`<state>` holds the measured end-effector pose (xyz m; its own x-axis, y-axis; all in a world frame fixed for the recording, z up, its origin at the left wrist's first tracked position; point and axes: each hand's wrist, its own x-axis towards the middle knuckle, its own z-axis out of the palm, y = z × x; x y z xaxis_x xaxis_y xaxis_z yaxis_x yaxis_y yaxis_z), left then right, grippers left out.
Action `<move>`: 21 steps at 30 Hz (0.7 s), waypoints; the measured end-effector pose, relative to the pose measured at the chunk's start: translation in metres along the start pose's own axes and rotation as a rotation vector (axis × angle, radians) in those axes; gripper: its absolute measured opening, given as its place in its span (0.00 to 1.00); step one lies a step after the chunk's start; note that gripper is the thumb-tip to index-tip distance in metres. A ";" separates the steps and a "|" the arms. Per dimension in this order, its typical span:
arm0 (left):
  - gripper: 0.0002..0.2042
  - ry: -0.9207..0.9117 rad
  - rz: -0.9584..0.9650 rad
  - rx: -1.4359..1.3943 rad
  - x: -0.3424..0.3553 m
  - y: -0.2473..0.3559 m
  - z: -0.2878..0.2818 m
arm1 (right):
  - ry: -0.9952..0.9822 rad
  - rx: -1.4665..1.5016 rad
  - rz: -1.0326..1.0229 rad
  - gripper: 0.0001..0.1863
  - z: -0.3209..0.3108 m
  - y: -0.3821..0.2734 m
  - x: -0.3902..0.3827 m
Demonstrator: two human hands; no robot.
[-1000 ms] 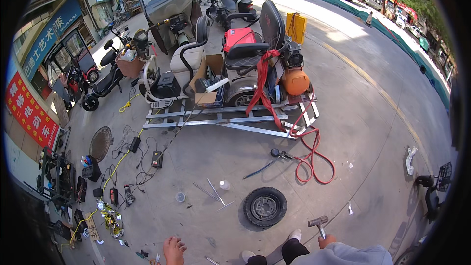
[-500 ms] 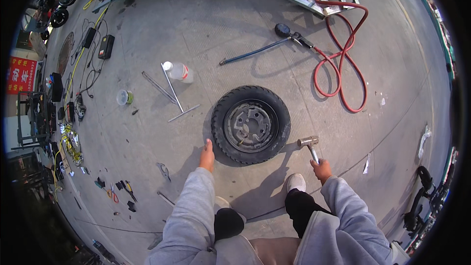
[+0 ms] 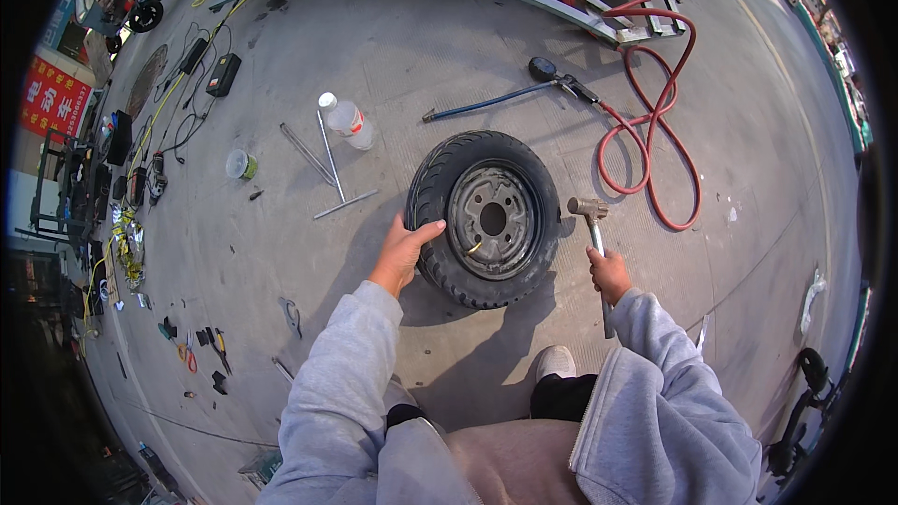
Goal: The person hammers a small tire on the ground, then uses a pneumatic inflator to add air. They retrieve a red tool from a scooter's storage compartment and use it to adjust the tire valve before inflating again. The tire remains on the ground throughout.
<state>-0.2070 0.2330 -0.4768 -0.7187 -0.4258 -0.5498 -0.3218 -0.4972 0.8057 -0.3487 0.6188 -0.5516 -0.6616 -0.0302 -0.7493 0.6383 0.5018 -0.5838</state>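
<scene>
Outdoors, on grey concrete pavement [image 3: 748, 131], a small black rubber tyre on its grey steel rim [image 3: 486, 217] lies flat. Left hand [image 3: 404, 248] rests spread on its tread; right hand [image 3: 609, 273] grips a metal hammer [image 3: 591, 215]. A red hose [image 3: 655, 131] coils nearby.

Both forearms, in grey sleeves, come up from the lower edge and spread apart toward the middle of the view. The left hand [image 3: 404, 251] sits at about nine o'clock from the centre, palm down, fingers together and reaching toward two o'clock, thumb stretched out toward three o'clock, wrist bent slightly back. The right hand [image 3: 609, 274] lies at about four o'clock from the centre, closed in a fist, knuckles up, wrist straight with the forearm.
</scene>
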 end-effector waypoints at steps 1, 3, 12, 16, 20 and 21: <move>0.35 -0.037 0.050 0.087 -0.002 0.016 0.014 | -0.010 0.018 -0.038 0.17 0.004 -0.001 0.000; 0.37 -0.071 0.109 0.280 -0.007 0.049 0.043 | -0.009 0.077 -0.049 0.17 0.009 -0.002 0.004; 0.33 -0.202 0.451 1.245 -0.044 0.126 0.038 | -0.025 0.083 -0.400 0.24 0.007 -0.070 -0.039; 0.27 -0.063 0.407 1.241 -0.006 0.126 0.005 | -0.133 -0.063 -0.650 0.23 0.005 -0.142 -0.084; 0.27 0.060 0.358 1.368 0.021 0.125 0.001 | -0.260 0.005 -1.012 0.22 -0.015 -0.239 -0.138; 0.26 0.088 0.305 1.326 0.023 0.124 0.003 | -0.369 0.089 -0.984 0.21 -0.026 -0.271 -0.163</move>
<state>-0.2653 0.1638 -0.3884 -0.8415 -0.4586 -0.2855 -0.5399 0.6958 0.4737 -0.4239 0.5101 -0.2635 -0.7525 -0.6580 0.0275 -0.0784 0.0482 -0.9958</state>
